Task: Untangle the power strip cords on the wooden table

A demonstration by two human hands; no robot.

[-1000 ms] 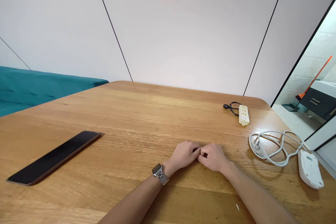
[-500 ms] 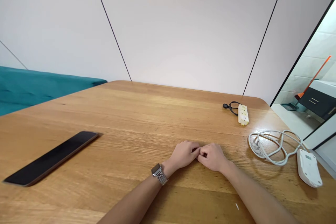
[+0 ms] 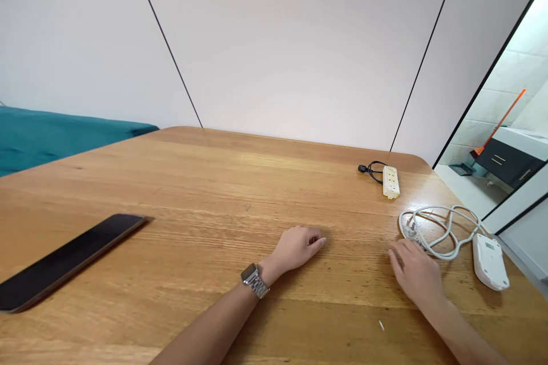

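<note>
My left hand (image 3: 298, 247), with a watch (image 3: 256, 280) on its wrist, rests on the wooden table with its fingers curled in and the thumb alongside them; I see nothing held in it. My right hand (image 3: 417, 275) is over the table's right part, thumb apart from the bent fingers, and holds nothing that I can see. Its fingertips are at the near edge of a coiled white cable (image 3: 448, 254), close to the clear-looking plug (image 3: 411, 232); whether they touch is unclear. That cable runs to a white power strip (image 3: 490, 262) lying to the right.
A smaller cream power strip (image 3: 391, 181) with a black cord and plug (image 3: 362, 169) lies farther back. At left is a long dark flat panel (image 3: 71, 259). A small white scrap (image 3: 381, 325) lies near the front. Behind are a teal seat (image 3: 64, 137) and a white wall.
My right hand has left my left hand and moved right to the white cable, its fingers loosening. My left hand stays about in place. The view has shifted slightly.
</note>
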